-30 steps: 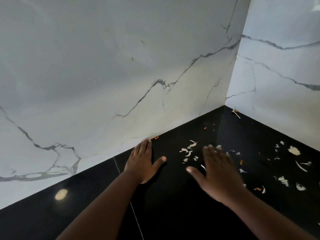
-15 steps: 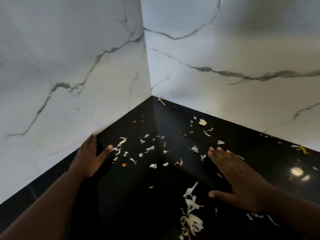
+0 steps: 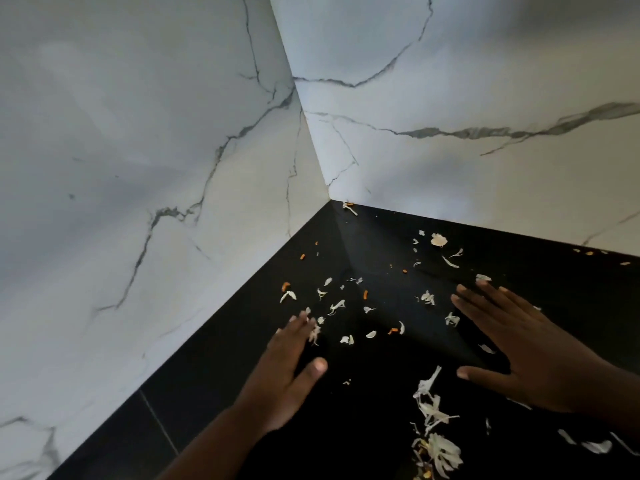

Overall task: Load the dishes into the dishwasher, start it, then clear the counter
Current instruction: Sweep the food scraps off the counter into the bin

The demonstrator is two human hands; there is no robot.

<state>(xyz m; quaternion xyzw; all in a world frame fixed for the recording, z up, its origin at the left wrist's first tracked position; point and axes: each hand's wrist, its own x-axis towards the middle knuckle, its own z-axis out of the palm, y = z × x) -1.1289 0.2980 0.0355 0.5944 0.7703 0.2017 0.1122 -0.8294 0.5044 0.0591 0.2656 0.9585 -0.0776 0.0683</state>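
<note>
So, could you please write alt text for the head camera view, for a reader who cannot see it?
Two bare hands, left hand and right hand, lie flat and open on a glossy black stone counter, either side of scattered white and orange vegetable scraps. The counter meets two white grey-veined marble walls in a corner.

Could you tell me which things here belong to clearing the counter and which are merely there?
Part of the job: left hand; right hand; black counter; white and orange food scraps.
Merely there: marble walls.
</note>
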